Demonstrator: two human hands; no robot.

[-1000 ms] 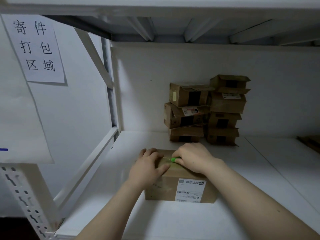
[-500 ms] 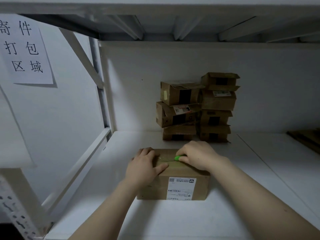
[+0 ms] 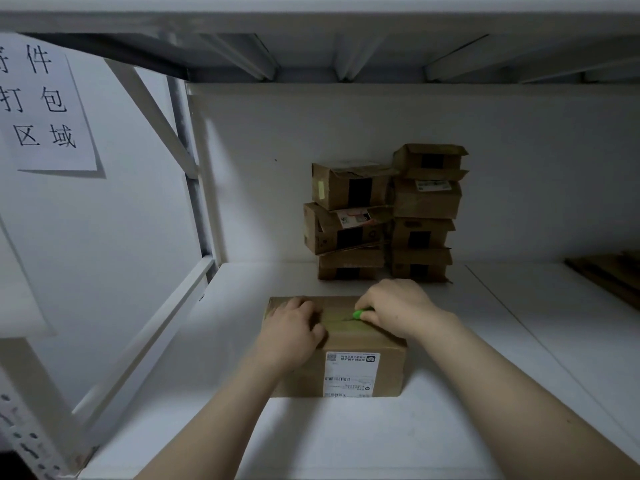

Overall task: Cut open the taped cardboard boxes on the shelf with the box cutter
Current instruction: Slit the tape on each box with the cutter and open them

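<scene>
A white shelf (image 3: 346, 445) runs out flat in a dim room. A brown box (image 3: 391, 368) sits on it, near the front edge. To the left of the brown box, a paper sign (image 3: 45, 109) with black writing hangs on the side wall. Behind the brown box, small boxes (image 3: 388, 216) are piled in two stacks against the white back wall (image 3: 277, 174). Far to the right of the brown box lies some flat cardboard (image 3: 609, 275).

The brown box has a white label (image 3: 350, 374) on its front side and shiny tape along its top. The left grip (image 3: 291, 327) rests on that top, fingers bent, holding nothing. The right grip (image 3: 398, 306) is closed round a green box cutter (image 3: 360, 312), and the thin blade lies on the tape.
</scene>
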